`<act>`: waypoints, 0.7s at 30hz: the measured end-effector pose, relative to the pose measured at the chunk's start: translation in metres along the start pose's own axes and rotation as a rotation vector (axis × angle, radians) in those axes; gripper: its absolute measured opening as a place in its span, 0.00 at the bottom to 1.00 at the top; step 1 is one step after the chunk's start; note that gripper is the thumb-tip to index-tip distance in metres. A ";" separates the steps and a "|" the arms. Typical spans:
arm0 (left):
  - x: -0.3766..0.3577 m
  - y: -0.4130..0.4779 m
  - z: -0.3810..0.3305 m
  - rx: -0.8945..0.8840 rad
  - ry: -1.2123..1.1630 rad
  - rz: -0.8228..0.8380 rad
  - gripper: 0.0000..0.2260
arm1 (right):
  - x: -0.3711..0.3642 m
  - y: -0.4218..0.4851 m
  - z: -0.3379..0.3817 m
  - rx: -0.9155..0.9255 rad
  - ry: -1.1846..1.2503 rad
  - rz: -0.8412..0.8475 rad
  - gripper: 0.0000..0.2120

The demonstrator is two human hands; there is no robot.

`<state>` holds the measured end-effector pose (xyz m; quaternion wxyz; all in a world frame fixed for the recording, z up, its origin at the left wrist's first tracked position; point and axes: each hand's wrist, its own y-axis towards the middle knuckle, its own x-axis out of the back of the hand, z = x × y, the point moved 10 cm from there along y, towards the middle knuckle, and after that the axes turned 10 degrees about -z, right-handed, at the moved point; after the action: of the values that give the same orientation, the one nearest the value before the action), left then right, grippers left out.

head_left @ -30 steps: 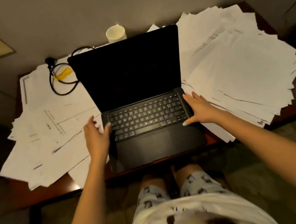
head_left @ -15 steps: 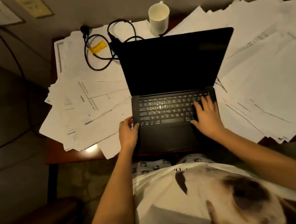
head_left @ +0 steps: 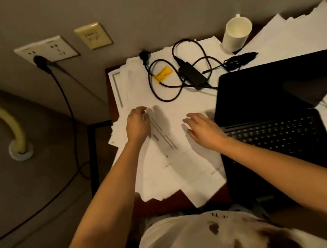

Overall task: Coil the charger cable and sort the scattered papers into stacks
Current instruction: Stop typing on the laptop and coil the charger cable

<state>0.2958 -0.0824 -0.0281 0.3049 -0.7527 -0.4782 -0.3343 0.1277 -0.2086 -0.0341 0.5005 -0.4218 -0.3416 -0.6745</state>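
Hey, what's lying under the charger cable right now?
White papers lie directly under the charger cable. The table beneath them is covered there, so nothing else can be seen.

**Our count**

We count one laptop, one charger cable bearing one yellow tag, one white cup at the far edge of the desk, two hands, the left hand and the right hand, and two spreads of papers.

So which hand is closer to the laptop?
The right hand. It is at the laptop's left edge, over the papers; the left hand is farther away, across the papers.
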 end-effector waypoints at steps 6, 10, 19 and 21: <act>0.009 0.104 0.008 0.150 -0.147 0.077 0.14 | 0.011 0.107 0.000 -0.280 -0.036 0.008 0.20; -0.011 0.162 -0.005 0.208 -0.254 0.106 0.14 | 0.001 0.139 -0.020 -0.325 -0.157 0.072 0.21; -0.061 0.213 -0.029 0.217 -0.234 0.144 0.09 | -0.023 0.147 -0.030 -0.164 0.000 -0.119 0.13; -0.062 0.217 -0.027 0.210 -0.193 0.149 0.10 | -0.021 0.146 -0.027 -0.116 0.010 -0.157 0.13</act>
<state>0.4713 -0.2126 -0.0918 0.3583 -0.7788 -0.4804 -0.1852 0.2651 -0.2634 -0.0587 0.4227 -0.4187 -0.3315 -0.7322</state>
